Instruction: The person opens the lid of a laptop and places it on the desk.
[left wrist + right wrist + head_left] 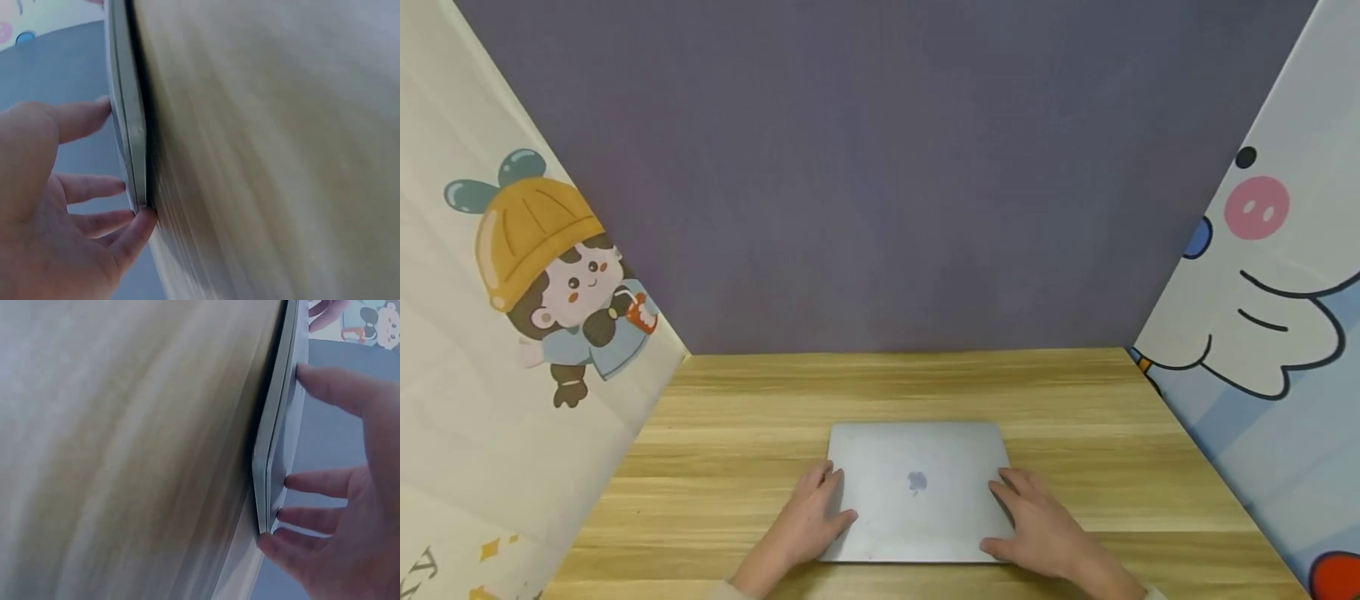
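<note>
A closed silver laptop [917,521] with a logo on its lid lies flat on the wooden table near the front. The left hand [811,515] holds its left side, the thumb on the lid and the other fingers along the side edge. On the opposite side, the right hand [1037,525] grips in the same manner, thumb near the front corner. Seen edge-on in the left wrist view, the laptop's rim [134,125] has fingertips against it at the corner. The right wrist view shows the right hand [350,487] touching the lid and the rim near a corner.
The wooden table [760,392] runs back to a dark grey panel [895,183]. A cream cloth with a cartoon child [576,283] hangs on the left, and a cloth with a white cartoon animal [1262,317] on the right.
</note>
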Demonstrator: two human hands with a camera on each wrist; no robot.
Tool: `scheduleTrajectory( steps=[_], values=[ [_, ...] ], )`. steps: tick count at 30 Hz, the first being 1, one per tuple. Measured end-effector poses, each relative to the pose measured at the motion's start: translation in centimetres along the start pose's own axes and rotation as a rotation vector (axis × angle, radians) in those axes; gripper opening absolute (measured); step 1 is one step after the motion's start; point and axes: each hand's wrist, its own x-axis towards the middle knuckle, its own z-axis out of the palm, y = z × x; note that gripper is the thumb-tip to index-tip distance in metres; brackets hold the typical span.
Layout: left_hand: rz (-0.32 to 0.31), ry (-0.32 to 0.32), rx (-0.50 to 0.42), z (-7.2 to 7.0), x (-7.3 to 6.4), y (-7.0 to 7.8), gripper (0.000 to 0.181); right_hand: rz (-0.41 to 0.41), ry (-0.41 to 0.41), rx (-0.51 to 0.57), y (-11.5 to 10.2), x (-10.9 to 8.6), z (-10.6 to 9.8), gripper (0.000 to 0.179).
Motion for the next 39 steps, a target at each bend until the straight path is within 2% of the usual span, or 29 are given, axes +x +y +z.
scheduleTrajectory(
  steps=[6,10,22,26,34,39],
  values=[
    [0.042,-0.106,0.060,-0.2,-0.9,-0.3,0.078,-0.085,-0.046,-0.030,-0.2,-0.6,0.1,0.096],
    [0.062,-0.134,0.065,-0.5,-1.7,-0.3,0.084,-0.127,-0.088,-0.049,-0.3,-0.8,-0.1,0.098],
    [0.115,-0.092,0.099,-0.7,-3.1,-0.6,0.090,-0.211,-0.075,-0.175,0.1,-0.7,-0.1,0.092],
    [0.116,-0.089,0.101,-0.5,-3.3,-0.7,0.090,-0.264,-0.036,-0.252,0.3,-0.4,0.0,0.089],
    [0.111,-0.087,0.101,-0.7,-3.2,-0.9,0.091,-0.334,0.020,-0.319,0.2,0.0,0.0,0.089],
    [0.084,-0.114,0.074,-1.1,-2.8,-0.7,0.092,-0.386,0.055,-0.376,0.2,0.5,-0.1,0.086]
  ],
)
